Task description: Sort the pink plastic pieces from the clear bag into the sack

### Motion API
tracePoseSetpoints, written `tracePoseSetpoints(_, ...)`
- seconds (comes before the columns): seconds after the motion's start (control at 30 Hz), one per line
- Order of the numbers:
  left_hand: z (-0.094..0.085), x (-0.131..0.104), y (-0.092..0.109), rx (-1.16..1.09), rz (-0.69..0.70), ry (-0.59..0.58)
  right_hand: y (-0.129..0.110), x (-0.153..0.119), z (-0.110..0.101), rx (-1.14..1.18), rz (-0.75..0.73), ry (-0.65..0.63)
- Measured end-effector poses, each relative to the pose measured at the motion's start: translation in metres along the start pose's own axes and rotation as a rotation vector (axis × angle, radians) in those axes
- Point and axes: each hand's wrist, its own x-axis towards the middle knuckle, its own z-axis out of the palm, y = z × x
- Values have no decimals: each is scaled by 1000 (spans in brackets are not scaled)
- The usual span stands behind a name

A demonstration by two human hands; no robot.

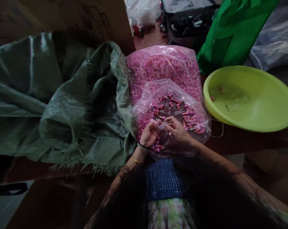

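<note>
A: What are the hands doing?

B: Centre of the frame: the left hand (148,135) and right hand (178,129) both pinch a small clear piece (162,126) between their fingertips, above pink pieces (190,118) in an open bag (166,84).

A: What crowds them?

B: A fuller pink bag (163,62) lies just above. A green woven sack (58,95) fills the left, its folded edge against the bags. At right sits a yellow-green bowl (265,122) with a few pink bits near its left wall. Upper right, a bright green bag (230,41); top centre, an open dark case (181,40).

A: Anything blocking the view?

B: Dark hair (127,198) hangs across the bottom, and the hands cover some pieces.

A: Any writing?

B: The cardboard box (101,19), upper left, bears dark printed outlines, too dim to make out as words.
</note>
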Motion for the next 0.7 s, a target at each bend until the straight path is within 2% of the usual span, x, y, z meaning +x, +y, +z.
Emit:
tracePoseSetpoints(0.07,-3,-5,1,86,30,-28,-1,2,0,285,119,33)
tracePoseSetpoints(0.13,-4,-9,-1,247,75,-50,6,1,6,456,237,12)
tracePoseSetpoints(0.2,-4,-11,-3,439,186,-32,18,0,14,476,349,-45)
tracePoseSetpoints(0.27,-5,-12,-4,590,307,-6,27,-1,17,370,346,-47)
tracePoseSetpoints(0.33,-7,-13,-3,698,330,-1,29,1,11,182,219,24)
tracePoseSetpoints(0.43,-8,-12,-1,871,283,-35,16,4,-5,-153,-54,126)
tracePoseSetpoints(0.57,-5,-8,-2,1005,361,-68,-2,2,-11,-524,-354,-12)
tracePoseSetpoints(0.63,-4,-6,-1,1020,383,-76,-4,0,-7,-671,-457,-80)
tracePoseSetpoints(0.7,-5,-4,3,1030,384,-75,-1,-3,-5,-773,-535,-95)
